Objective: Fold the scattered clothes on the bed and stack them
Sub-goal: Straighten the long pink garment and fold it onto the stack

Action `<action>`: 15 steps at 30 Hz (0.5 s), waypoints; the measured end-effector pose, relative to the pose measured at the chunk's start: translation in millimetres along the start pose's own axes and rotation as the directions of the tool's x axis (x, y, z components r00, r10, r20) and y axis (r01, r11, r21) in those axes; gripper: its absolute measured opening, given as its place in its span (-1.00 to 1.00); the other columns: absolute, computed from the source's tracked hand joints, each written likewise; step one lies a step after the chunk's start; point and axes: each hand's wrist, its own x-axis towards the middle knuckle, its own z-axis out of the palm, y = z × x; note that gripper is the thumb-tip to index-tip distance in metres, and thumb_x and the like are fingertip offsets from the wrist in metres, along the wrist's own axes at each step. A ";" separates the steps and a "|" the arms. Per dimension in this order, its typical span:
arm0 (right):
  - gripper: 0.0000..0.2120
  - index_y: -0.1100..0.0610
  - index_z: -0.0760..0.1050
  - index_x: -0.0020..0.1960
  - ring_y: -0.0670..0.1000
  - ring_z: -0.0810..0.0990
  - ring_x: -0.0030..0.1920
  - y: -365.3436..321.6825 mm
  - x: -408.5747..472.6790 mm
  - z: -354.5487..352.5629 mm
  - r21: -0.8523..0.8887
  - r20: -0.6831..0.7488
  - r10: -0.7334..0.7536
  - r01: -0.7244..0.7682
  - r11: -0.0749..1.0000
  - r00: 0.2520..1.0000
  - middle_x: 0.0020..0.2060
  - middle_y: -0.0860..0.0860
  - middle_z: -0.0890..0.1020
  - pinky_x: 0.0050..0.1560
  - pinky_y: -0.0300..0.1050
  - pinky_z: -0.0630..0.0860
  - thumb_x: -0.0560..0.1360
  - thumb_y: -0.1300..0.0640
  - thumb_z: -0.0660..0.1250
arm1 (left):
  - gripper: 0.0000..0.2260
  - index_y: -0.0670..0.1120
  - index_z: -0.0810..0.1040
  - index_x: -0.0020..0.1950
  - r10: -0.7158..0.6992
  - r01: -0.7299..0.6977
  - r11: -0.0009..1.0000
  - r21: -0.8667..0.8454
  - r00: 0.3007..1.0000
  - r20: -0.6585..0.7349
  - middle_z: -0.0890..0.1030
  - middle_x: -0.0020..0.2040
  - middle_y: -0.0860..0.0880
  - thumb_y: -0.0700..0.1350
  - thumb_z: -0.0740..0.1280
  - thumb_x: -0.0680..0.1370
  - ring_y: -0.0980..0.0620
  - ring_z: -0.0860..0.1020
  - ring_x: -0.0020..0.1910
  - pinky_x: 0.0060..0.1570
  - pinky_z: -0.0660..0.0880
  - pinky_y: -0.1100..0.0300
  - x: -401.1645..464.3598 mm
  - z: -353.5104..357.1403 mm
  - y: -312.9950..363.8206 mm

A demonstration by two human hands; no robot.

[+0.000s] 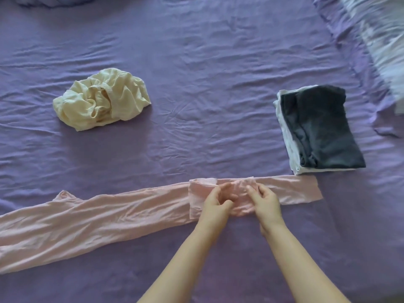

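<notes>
A long pink garment (pixel 91 217) lies folded into a narrow strip across the near part of the purple bed sheet (pixel 196 84), running from the left edge to the right of centre. A folded-over flap sits on the strip near its right end. My left hand (pixel 217 200) and my right hand (pixel 265 199) both pinch this flap with curled fingers, side by side. A crumpled cream garment (pixel 102 99) lies further back on the left. At the right stands a stack with a folded dark grey garment (pixel 323 127) on top of a folded white one (pixel 284 127).
A pale patterned blanket or pillow (pixel 384 40) lies blurred at the far right corner. Bunched bluish bedding (pixel 54 0) shows at the top left edge. Bare wrinkled sheet stretches between the cream garment and the stack.
</notes>
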 end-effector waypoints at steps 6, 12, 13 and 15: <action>-0.92 0.08 0.58 -0.08 -0.07 0.47 -0.23 6.1 36.7 -82.5 -0.024 -0.266 -0.002 -0.005 1.000 0.964 -0.28 -0.06 0.54 -0.21 -0.05 0.47 0.52 0.20 0.31 | -0.63 0.02 0.55 0.13 0.133 -0.096 0.916 0.389 0.989 -0.068 0.61 -0.05 0.09 -0.36 0.18 0.48 0.13 0.56 -0.01 -0.09 0.44 0.44 9.9 35.6 -12.4; -0.83 0.29 0.56 -0.02 0.02 0.44 -0.16 16.1 66.2 -134.5 -0.225 -0.368 -0.055 -0.032 0.974 0.928 -0.23 0.04 0.52 -0.13 -0.10 0.37 0.52 0.18 0.29 | -0.61 -0.09 0.59 0.19 0.294 -0.210 0.623 0.754 0.955 0.023 0.58 0.16 -0.01 -0.38 0.19 0.46 0.00 0.40 0.22 0.22 0.27 0.31 16.6 81.8 -29.9; -0.81 0.27 0.56 0.03 0.02 0.45 -0.15 16.0 68.8 -136.2 -0.276 -0.379 -0.077 -0.034 0.961 0.922 -0.20 0.04 0.54 -0.13 -0.12 0.35 0.53 0.17 0.28 | -0.60 -0.09 0.59 0.19 0.330 -0.224 0.577 0.785 0.944 0.027 0.57 0.16 -0.03 -0.38 0.19 0.45 -0.03 0.38 0.24 0.23 0.24 0.30 17.1 85.3 -31.7; -0.79 0.24 0.56 0.07 0.08 0.48 -0.13 14.7 72.6 -140.3 -0.359 -0.388 -0.099 -0.051 0.932 0.916 -0.18 0.09 0.59 -0.14 -0.13 0.32 0.55 0.13 0.26 | -0.59 -0.10 0.59 0.20 0.385 -0.232 0.490 0.840 0.922 0.030 0.54 0.19 -0.05 -0.39 0.20 0.45 -0.07 0.34 0.28 0.29 0.23 0.22 18.9 92.5 -35.3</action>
